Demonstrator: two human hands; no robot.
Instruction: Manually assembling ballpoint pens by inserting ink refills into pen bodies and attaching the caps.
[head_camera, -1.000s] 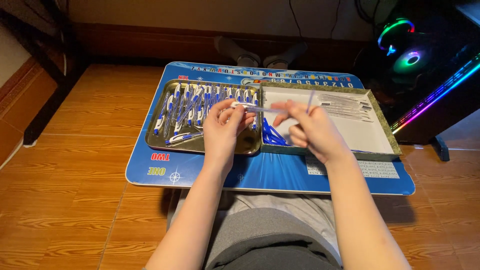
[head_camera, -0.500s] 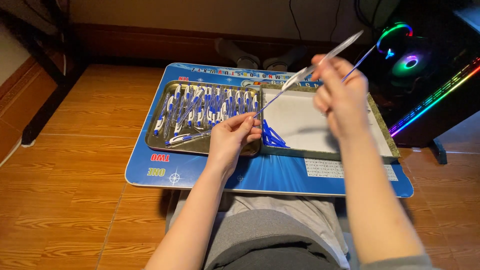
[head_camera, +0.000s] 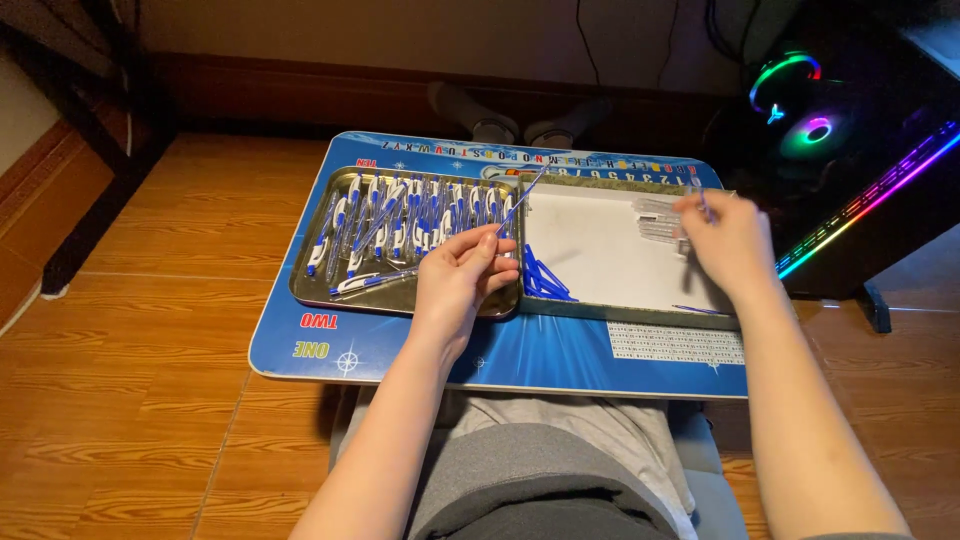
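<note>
Left hand pinches a pen refill; right hand well apart.

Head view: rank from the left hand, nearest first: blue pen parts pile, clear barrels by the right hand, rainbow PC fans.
1. Blue pen parts pile: just right of the left hand, in the white tray's corner.
2. Clear barrels: farther right, in the tray.
3. Rainbow PC fans: far upper right.

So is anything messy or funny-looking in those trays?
A little. In the left tray most pens stand in rows, but one pen lies crosswise at the front. In the right tray, loose blue parts sit heaped in the near left corner. Nothing looks spilled or broken.
</note>
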